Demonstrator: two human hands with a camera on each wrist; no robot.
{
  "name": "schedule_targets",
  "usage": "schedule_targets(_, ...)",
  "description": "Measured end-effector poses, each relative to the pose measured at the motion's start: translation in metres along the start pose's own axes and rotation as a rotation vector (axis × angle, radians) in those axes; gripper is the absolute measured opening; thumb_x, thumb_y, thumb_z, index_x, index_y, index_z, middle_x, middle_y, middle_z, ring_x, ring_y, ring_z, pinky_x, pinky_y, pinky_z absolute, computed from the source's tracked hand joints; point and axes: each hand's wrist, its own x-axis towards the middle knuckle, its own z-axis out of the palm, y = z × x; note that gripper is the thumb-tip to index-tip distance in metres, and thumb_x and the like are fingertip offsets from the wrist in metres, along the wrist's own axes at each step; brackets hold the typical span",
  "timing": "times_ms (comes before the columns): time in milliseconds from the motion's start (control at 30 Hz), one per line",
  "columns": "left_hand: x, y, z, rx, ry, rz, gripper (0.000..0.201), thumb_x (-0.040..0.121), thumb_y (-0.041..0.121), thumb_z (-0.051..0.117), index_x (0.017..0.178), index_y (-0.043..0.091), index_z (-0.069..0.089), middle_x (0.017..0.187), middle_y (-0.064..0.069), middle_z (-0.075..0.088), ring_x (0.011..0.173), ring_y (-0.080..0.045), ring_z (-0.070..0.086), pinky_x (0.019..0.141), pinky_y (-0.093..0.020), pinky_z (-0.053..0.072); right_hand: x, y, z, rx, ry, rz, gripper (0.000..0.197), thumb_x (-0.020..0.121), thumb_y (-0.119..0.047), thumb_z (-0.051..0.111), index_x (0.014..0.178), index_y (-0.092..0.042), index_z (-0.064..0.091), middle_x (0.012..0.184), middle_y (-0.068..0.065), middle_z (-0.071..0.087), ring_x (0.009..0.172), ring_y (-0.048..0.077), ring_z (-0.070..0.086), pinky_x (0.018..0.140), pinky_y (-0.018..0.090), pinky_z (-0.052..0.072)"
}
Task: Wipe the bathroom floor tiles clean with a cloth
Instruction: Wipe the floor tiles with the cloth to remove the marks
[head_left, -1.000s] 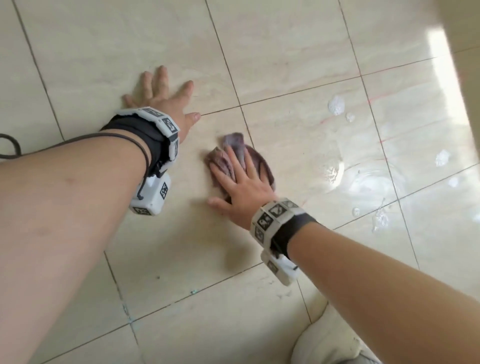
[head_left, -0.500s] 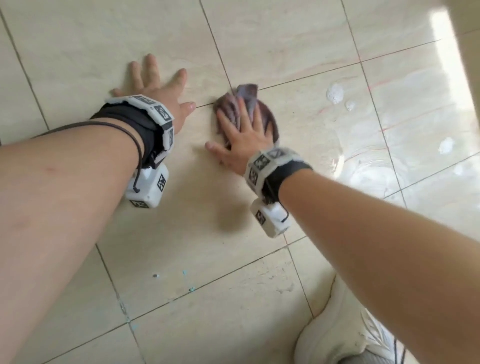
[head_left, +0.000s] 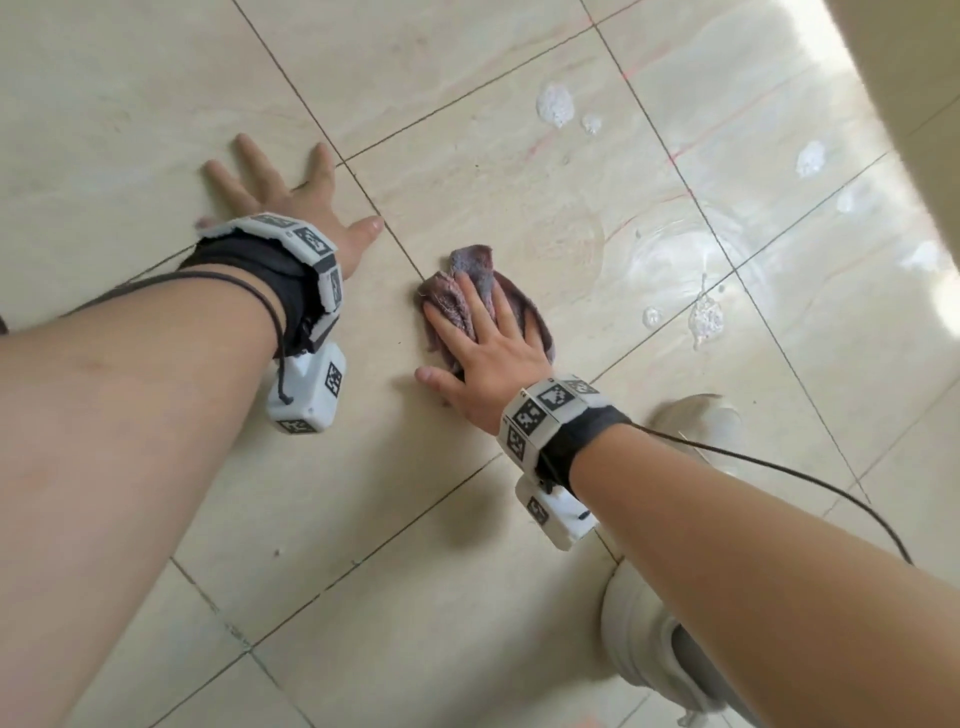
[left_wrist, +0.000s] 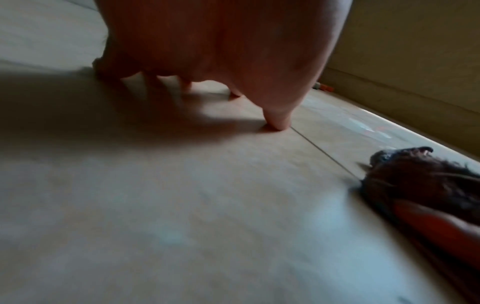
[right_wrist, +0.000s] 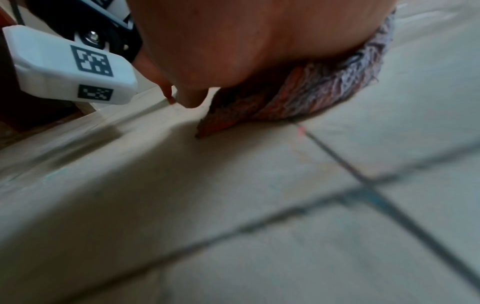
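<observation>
A crumpled purple-brown cloth (head_left: 470, 270) lies on the beige floor tiles (head_left: 467, 197), and my right hand (head_left: 485, 343) presses flat on it with straight, spread fingers. The cloth (right_wrist: 306, 94) bulges out from under my palm in the right wrist view, and in the left wrist view the cloth (left_wrist: 415, 181) shows at the right edge. My left hand (head_left: 291, 208) is braced flat on the tiles to the left of the cloth, fingers spread, holding nothing; its thumb (left_wrist: 278, 121) touches the floor beside a grout line.
Soapy foam blobs (head_left: 556, 106) and a wet puddle (head_left: 670, 249) lie on the tiles to the right of the cloth. White shoes (head_left: 649, 639) stand at the lower right. A beige wall (head_left: 909, 104) borders the floor at the upper right.
My right hand pushed the cloth away to the grout line, then drew it back toward me. The left hand stayed braced in place.
</observation>
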Motion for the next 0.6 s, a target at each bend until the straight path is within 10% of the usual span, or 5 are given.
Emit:
schedule_targets(300, 0.004, 0.031, -0.002, -0.008, -0.044, -0.035, 0.091, 0.082, 0.076, 0.05, 0.151, 0.048, -0.003, 0.159, -0.015, -0.025, 0.143, -0.051, -0.015, 0.106, -0.075, 0.008, 0.016, 0.061, -0.035, 0.145, 0.042, 0.266, 0.077, 0.091, -0.072, 0.03, 0.152, -0.043, -0.007, 0.157, -0.006, -0.031, 0.145, 0.027, -0.027, 0.117, 0.057, -0.004)
schedule_targets(600, 0.005, 0.037, -0.001, -0.031, -0.014, -0.067, 0.09, 0.083, 0.074, 0.053, 0.151, 0.048, 0.001, 0.159, -0.016, -0.024, 0.144, -0.051, -0.014, 0.106, -0.074, 0.009, 0.01, 0.046, -0.021, -0.015, 0.017, 0.011, 0.076, 0.091, -0.073, 0.026, 0.152, -0.043, -0.008, 0.156, -0.009, -0.032, 0.144, 0.023, -0.029, 0.117, 0.054, -0.005)
